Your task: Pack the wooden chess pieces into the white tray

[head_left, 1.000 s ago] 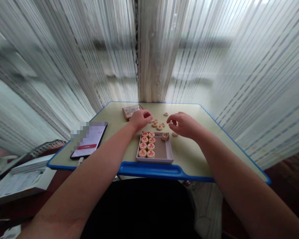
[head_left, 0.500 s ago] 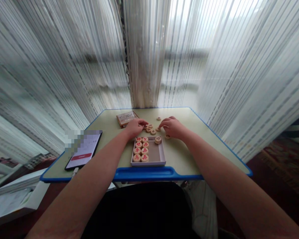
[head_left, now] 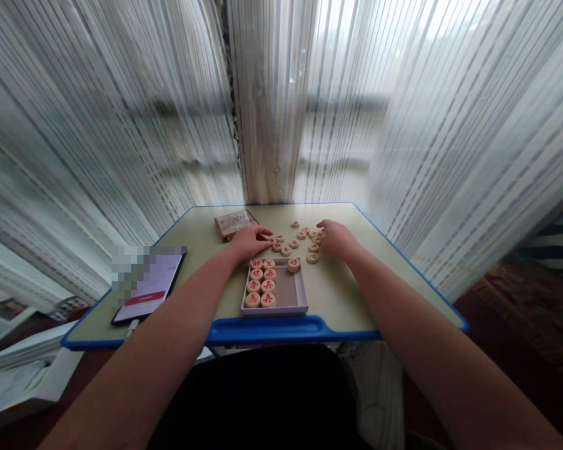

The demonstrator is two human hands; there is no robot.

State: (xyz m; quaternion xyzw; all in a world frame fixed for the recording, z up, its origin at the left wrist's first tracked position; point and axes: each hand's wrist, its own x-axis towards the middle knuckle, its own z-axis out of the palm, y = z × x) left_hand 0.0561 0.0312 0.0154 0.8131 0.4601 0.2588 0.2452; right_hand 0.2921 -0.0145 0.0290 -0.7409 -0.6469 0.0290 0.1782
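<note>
From here I see the loose round pieces (head_left: 294, 244), with no long axis, mostly just beyond the tray (head_left: 287, 292), between the left hand (head_left: 250, 242), thumb and fingers parted beside the nearest, and the equally close right hand (head_left: 336, 238), whose grip I cannot tell
</note>
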